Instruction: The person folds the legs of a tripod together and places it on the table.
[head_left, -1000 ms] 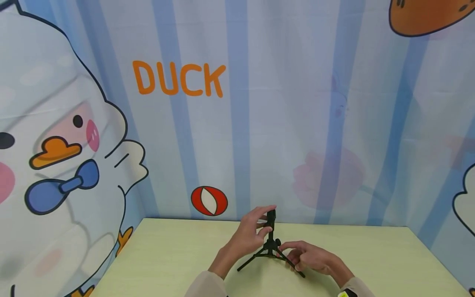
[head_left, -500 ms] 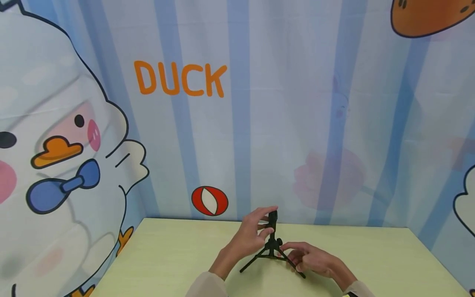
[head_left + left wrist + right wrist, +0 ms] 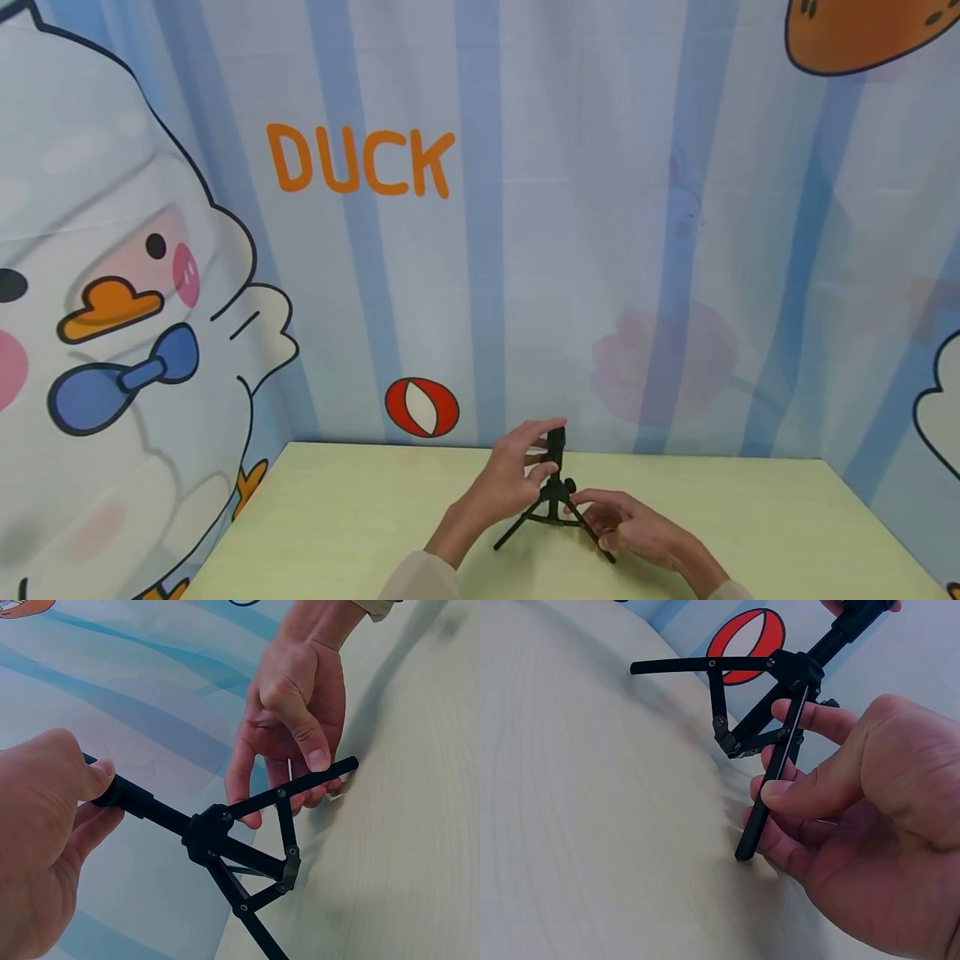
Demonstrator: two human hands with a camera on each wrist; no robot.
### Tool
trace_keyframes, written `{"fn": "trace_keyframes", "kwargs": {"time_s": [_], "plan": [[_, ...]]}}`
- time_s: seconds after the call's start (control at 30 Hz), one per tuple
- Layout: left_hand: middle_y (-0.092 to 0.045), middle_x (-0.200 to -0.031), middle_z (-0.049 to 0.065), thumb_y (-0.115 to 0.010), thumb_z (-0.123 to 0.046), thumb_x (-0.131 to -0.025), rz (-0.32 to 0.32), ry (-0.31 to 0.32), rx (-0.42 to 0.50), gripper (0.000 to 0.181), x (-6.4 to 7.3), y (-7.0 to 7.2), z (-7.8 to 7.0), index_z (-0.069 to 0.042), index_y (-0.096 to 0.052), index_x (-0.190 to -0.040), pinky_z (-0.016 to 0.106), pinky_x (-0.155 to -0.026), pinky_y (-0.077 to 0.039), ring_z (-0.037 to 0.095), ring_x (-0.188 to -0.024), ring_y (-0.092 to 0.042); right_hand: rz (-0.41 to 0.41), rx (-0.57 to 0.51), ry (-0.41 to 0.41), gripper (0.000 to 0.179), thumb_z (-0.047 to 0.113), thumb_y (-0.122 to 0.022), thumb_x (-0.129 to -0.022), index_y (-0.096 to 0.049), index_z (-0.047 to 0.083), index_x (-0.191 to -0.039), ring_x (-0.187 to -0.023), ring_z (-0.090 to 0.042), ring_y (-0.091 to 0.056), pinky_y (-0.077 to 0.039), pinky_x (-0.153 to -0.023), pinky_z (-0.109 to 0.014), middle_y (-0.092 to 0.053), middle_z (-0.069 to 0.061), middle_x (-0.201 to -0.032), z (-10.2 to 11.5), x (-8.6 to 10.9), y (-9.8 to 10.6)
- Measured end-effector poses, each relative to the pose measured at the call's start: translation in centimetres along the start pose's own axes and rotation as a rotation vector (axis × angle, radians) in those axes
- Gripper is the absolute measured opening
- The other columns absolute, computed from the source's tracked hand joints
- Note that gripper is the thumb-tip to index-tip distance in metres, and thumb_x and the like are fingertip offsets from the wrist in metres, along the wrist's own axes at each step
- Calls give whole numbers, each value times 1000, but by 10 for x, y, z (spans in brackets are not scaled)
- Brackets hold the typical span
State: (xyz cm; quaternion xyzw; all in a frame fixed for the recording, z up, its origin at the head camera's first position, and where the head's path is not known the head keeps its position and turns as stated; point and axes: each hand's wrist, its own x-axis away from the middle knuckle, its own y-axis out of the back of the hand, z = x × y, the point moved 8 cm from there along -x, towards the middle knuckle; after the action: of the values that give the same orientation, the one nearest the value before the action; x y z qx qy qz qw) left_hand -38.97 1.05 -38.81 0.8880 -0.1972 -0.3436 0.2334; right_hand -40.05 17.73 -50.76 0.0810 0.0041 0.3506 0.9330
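A small black tripod (image 3: pixel 553 492) stands upright on the table with its legs spread. My left hand (image 3: pixel 501 477) grips the top of its column between thumb and fingers. In the left wrist view the left hand (image 3: pixel 45 840) holds the thick upper end, and the tripod's hub (image 3: pixel 206 836) and braces show beyond it. My right hand (image 3: pixel 630 527) pinches the right leg. Seen from the right wrist, the right hand's (image 3: pixel 870 787) thumb presses on that leg (image 3: pixel 759 825) with the fingers behind it. Part of the column top is hidden by the left hand.
The pale yellow table (image 3: pixel 337 517) reaches back to a blue-and-white striped curtain (image 3: pixel 540 250) printed with a large cartoon duck (image 3: pixel 112 350), orange lettering and a red ball (image 3: pixel 422 407).
The tripod's column and left leg have shifted slightly to the right, the left hand with them. The right hand stays at the right leg.
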Motion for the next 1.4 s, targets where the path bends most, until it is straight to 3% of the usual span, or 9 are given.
{"fn": "trace_keyframes", "kwargs": {"time_s": [0.37, 0.6, 0.77, 1.07, 1.2, 1.4], "plan": [[-55, -146, 4, -66, 8, -97, 1, 0, -5, 68, 0, 1, -1, -22, -48, -155, 24, -97, -55, 19, -119, -63, -49, 65, 70, 65, -15, -55, -87, -45, -7, -151, -98, -26, -57, -50, -80, -33, -63, -19, -116, 3, 1, -1], [-55, -146, 5, -66, 9, -97, -2, 3, 2, 68, -2, 0, -1, -21, -49, -155, 23, -96, -54, 18, -119, -63, -112, 69, 96, 62, -12, -59, -91, -44, -7, -151, -112, -33, -60, -52, -88, -35, -55, -29, -137, 3, 0, -3], [-55, -145, 5, -66, 10, -97, -7, 8, 15, 68, -2, 1, -1, -22, -49, -155, 23, -96, -55, 19, -119, -63, -134, 46, 121, 60, -11, -58, -93, -41, -11, -151, -112, -33, -60, -54, -86, -33, -51, -32, -140, 4, 0, -4], [-55, -147, 6, -64, 10, -97, -1, 3, 20, 68, -3, 1, -4, -21, -48, -155, 24, -96, -55, 21, -121, -63, -182, 79, 270, 60, -15, -58, -86, -47, -11, -146, -112, -30, -62, -56, -88, -31, -55, -35, -135, 9, -3, -7], [-54, -147, 5, -64, 10, -97, 1, 12, 29, 68, -3, 2, -4, -21, -48, -156, 25, -97, -55, 21, -121, -63, -208, 79, 314, 61, -17, -59, -83, -49, -13, -143, -110, -24, -63, -56, -89, -30, -58, -32, -132, 10, -3, -8], [-54, -148, 5, -64, 11, -97, 8, 21, 47, 68, -2, 1, -5, -21, -48, -156, 23, -97, -54, 21, -122, -62, -225, 30, 364, 60, -16, -62, -84, -49, -15, -143, -108, -17, -65, -57, -88, -29, -66, -18, -130, 10, -3, -9]]}}
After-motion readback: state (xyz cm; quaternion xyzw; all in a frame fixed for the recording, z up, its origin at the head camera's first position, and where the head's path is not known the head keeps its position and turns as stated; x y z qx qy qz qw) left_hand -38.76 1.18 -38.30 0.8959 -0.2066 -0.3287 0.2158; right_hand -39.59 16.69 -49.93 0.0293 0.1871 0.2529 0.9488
